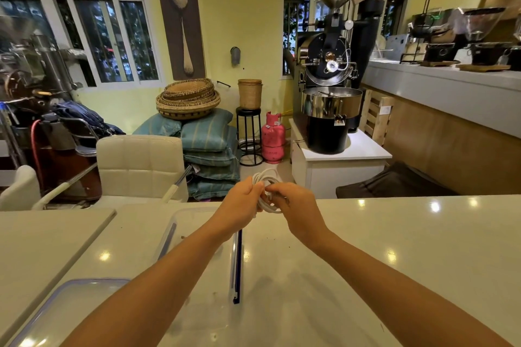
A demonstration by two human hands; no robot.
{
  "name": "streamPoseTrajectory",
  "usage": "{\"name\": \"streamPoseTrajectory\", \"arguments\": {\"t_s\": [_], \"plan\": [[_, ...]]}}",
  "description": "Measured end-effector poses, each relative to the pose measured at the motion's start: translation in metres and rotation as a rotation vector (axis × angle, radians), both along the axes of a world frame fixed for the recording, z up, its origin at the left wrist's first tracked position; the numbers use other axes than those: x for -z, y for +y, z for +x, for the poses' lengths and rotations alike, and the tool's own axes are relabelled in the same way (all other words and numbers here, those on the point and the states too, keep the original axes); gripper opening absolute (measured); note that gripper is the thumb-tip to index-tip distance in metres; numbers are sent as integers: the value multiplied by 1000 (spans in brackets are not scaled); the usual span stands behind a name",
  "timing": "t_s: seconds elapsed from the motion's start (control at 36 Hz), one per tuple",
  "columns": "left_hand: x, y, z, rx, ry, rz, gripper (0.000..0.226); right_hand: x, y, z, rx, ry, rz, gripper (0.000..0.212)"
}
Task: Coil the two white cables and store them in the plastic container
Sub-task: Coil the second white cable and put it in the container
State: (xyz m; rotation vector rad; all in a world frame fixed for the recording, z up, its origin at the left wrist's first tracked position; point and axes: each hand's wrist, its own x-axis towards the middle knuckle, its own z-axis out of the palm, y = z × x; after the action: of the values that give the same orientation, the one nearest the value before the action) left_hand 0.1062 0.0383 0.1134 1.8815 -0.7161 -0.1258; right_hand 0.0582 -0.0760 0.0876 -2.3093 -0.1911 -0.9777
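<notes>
Both my hands are raised above the far edge of the white counter, holding a white cable [267,177] wound into a small bundle of loops. My left hand [245,200] grips the left side of the bundle. My right hand [293,203] pinches its right side, with fingers among the loops. A clear plastic container [194,214] with blue latches stands on the counter below my left forearm, which covers much of it. Only one bundle of cable shows; a second cable I cannot make out.
The container's clear lid [76,298] with a blue rim lies at the near left of the white counter [394,234]. A cream chair [141,163] stands behind the counter. Beyond are cushions, baskets, a pink gas cylinder [273,138] and a coffee roaster [329,98].
</notes>
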Motion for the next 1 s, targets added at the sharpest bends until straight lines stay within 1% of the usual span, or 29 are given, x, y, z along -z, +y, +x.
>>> {"name": "streamPoseTrajectory", "arguments": {"t_s": [0.06, 0.11, 0.14, 0.22, 0.28, 0.33, 0.39, 0.42, 0.56, 0.58, 0.61, 0.64, 0.69, 0.75, 0.83, 0.94, 1.0], "plan": [[0, -1, 1, -32, -4, -3, 33, 1, 0, 0, 21, -34, -139, 25], [-1, -2, 1, -55, 11, -9, 30, 5, 0, -1, 85, -69, -280, 20], [-1, -3, 1, -61, 18, -13, 29, 6, -1, -1, 121, -84, -334, 21], [-1, -4, 2, -72, 23, -1, 28, 9, -3, -2, 225, -158, -455, 32], [-1, -4, 3, -90, 25, 7, 27, 9, -4, -3, 254, -225, -512, 32], [0, -3, 6, -113, 21, 19, 26, 11, -4, -3, 227, -267, -529, 34], [-1, -3, 8, -133, 28, 17, 27, 15, -6, -3, 199, -270, -533, 41], [-1, -2, 9, -141, 29, 11, 28, 16, -6, -4, 182, -260, -524, 41], [-1, 1, 13, -160, 49, 9, 35, 13, -3, -5, 86, -234, -409, 16], [-1, 3, 14, -157, 49, 14, 35, 12, -2, -6, 56, -210, -378, 18], [-1, 4, 15, -152, 42, 26, 36, 12, -2, -7, 21, -172, -340, 25], [-1, 6, 15, -148, 28, 42, 36, 11, 0, -8, -28, -113, -264, 28], [-1, 10, 15, -133, -4, 77, 37, 8, 5, -12, -68, 19, -59, 24], [-2, 15, 17, -92, -14, 110, 36, 9, 7, -12, -92, 138, 86, 19], [-4, 26, 20, -32, 47, 112, 31, 8, 14, -12, -153, 179, 229, 2], [-5, 39, 23, 1, 85, 109, 20, 9, 25, -6, -185, 204, 437, 23], [-4, 44, 25, 16, 95, 107, 19, 9, 31, -2, -174, 234, 543, 23]]}}
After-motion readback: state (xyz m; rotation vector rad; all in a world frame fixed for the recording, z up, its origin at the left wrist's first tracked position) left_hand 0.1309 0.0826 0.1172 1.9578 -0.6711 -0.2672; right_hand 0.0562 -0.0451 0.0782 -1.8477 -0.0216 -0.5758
